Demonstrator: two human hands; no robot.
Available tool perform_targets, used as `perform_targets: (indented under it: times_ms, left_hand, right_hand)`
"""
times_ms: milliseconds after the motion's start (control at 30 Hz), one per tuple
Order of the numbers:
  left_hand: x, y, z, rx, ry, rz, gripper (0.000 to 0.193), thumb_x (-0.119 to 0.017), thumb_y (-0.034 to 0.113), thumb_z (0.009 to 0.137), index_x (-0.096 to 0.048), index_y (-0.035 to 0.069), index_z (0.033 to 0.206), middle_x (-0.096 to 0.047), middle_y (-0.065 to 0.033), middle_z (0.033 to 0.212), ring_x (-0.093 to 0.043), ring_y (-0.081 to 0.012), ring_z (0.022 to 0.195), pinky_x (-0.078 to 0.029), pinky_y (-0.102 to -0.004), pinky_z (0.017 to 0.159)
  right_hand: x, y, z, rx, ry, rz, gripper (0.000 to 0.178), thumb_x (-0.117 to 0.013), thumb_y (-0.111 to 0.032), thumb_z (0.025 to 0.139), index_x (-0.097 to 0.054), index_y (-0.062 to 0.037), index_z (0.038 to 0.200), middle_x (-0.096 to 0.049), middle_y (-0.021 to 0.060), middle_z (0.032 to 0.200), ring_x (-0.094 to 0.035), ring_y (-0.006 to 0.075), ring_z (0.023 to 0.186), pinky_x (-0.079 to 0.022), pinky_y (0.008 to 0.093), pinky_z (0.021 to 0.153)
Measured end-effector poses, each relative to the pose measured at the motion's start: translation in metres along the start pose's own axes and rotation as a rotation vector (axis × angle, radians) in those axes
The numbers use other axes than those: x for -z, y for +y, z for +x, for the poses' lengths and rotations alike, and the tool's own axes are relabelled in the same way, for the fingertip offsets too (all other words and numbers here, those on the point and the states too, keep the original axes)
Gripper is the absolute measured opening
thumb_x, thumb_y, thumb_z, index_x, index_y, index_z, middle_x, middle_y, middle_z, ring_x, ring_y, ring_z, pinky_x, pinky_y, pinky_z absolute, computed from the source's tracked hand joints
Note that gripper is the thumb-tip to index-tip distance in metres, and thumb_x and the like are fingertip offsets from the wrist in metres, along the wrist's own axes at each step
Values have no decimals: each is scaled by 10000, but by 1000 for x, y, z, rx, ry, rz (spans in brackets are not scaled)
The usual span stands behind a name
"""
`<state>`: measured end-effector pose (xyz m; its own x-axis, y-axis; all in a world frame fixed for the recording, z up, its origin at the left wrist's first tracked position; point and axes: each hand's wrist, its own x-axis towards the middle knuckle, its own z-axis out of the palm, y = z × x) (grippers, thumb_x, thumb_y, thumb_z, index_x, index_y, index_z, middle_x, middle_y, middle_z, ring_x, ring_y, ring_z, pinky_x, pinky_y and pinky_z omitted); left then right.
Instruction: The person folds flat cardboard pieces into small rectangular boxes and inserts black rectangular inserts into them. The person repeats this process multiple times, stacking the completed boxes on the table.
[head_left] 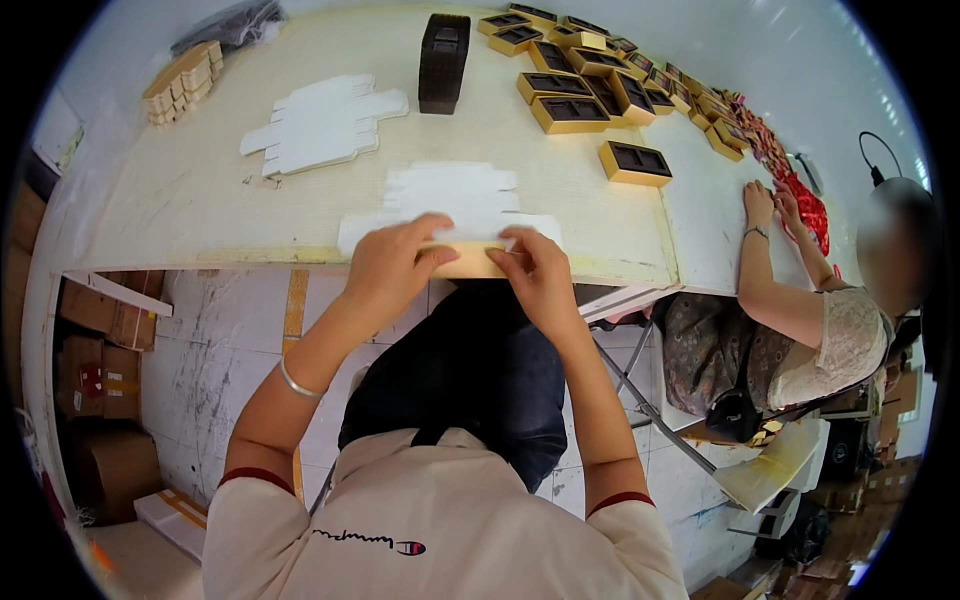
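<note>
At the table's near edge lies a flat white cardboard box blank [455,190] with cut flaps; whether it is a single sheet or a stack I cannot tell. Along its near side a gold strip [470,263] stands folded up, gold face toward me. My left hand [393,262] pinches the strip's left end, thumb on the gold face and fingers over the white side. My right hand [536,275] grips the right end the same way. Beyond them to the left sits a pile of white blanks [322,122]. A tall stack of dark brown trays [444,62] stands farther back.
Many gold boxes with dark inserts [570,112] crowd the back right, one gold box [635,163] nearer. Folded cream pieces [184,84] sit back left. A co-worker [800,335] on the right handles red cords [808,212]. Brown cartons [105,375] fill the space under the table.
</note>
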<state>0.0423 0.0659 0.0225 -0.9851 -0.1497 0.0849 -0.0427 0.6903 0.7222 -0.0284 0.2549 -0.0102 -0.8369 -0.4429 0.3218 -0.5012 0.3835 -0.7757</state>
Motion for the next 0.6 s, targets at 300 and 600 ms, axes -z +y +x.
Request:
perform_targets:
  times_ms: [300,600]
  left_hand:
    - [-18,-37,-12,-690,251,354,227,-728,175,735,-644,86,926,-591,-29,947,-553,-245,848,-453,-346,710]
    - [3,-32,39,-252,-114,242,146,-641,197,831,-639,54,801,-599,-94,864,-570,-296,770,-441,-387,648]
  right_hand:
    - [-6,0,-15,599,-29,-505,361,-714,-95,704,-592,-25,1037,-561,123,1029,-555,272,973,-421,383,833]
    - [-1,-18,39,218,-327,-483,90,-582,16,766,-610,-2,849,-629,167,838,-612,338,836,-476,405,702]
